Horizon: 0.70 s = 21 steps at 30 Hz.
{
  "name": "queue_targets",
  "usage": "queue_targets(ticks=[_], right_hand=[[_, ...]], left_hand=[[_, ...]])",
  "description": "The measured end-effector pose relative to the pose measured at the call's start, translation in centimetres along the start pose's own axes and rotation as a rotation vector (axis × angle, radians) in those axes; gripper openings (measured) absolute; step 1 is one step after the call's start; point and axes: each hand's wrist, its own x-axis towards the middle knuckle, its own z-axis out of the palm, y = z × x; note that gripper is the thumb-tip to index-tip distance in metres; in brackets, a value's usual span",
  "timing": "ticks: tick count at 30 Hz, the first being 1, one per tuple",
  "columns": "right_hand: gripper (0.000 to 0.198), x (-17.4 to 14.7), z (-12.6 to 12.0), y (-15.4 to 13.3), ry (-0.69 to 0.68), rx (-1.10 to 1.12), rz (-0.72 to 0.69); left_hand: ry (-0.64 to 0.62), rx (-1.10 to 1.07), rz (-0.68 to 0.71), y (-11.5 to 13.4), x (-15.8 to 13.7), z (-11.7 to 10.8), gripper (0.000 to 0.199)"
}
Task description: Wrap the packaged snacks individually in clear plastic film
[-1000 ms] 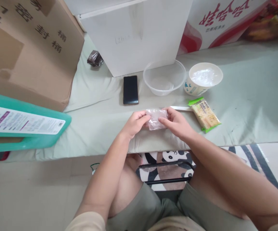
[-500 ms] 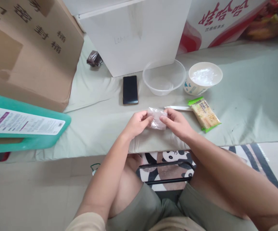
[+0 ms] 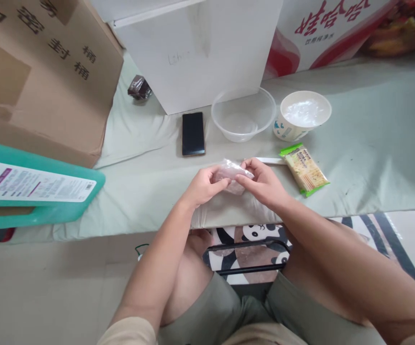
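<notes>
A small clear plastic packet, crinkled and shiny, is held between my two hands just above the front of the cloth-covered table. My left hand pinches its left side, thumb on top. On its right side, my right hand grips it with thumb and forefinger. What the packet contains, if anything, I cannot make out. A white flat stick-like thing lies behind my right hand, partly hidden by it. Its right end meets a biscuit packet with green ends.
Behind my hands stand a phone lying flat, a clear plastic bowl and a paper tub with clear film in it. White and brown boxes rise at the back and left. A green container stands at left.
My thumbs have come closer together over the plastic packet, and it has folded and changed shape between my fingers. The things on the table stay where they were.
</notes>
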Motion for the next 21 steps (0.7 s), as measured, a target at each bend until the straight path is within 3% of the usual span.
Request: queue_targets(ticks=[7, 13, 18, 21], right_hand=[[0.037, 0.0, -0.4, -0.1, -0.039, 0.014, -0.008], [0.033, 0.1, -0.2, -0.1, -0.081, 0.112, -0.033], [0.028, 0.2, -0.3, -0.3, -0.083, -0.081, -0.031], [0.027, 0.4, -0.6, -0.3, -0.081, -0.05, -0.047]], left_hand=[[-0.028, -0.086, -0.06, 0.3, -0.2, 0.1, 0.03], [0.142, -0.075, 0.029, -0.2, 0.5, 0.1, 0.026], [0.063, 0.0, 0.015, 0.3, 0.6, 0.4, 0.036], [0.109, -0.029, 0.01, 0.4, 1.0, 0.9, 0.033]])
